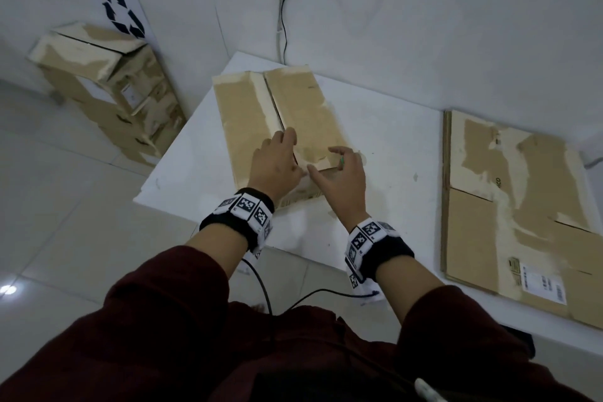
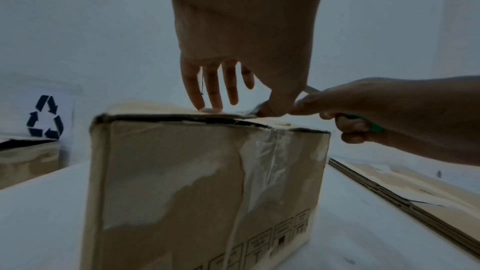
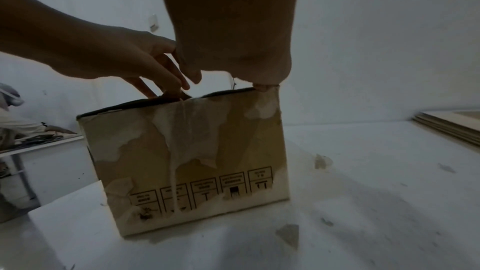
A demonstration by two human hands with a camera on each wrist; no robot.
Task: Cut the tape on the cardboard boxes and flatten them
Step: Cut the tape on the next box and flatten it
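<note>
We see the box (image 1: 277,114) standing at twelve o'clock on the white table (image 1: 391,153). Our left hand (image 1: 275,163) rests straight fingers (image 2: 211,89) on its top seam. Our right hand (image 1: 339,176), at the near edge, curls its fingers round a green-handled cutter (image 2: 374,127). Flattened boxes (image 1: 515,206) lie at three o'clock.

Under both hands stands the box (image 1: 280,121) on the table (image 1: 391,153); the left hand (image 1: 277,163) rests on its top at the near end, the right hand (image 1: 339,179) just right of it. Well right of the right hand lies the flattened cardboard (image 1: 515,206). Far left of the left hand, off the table, stands a stack of boxes (image 1: 107,81) against the wall.
</note>
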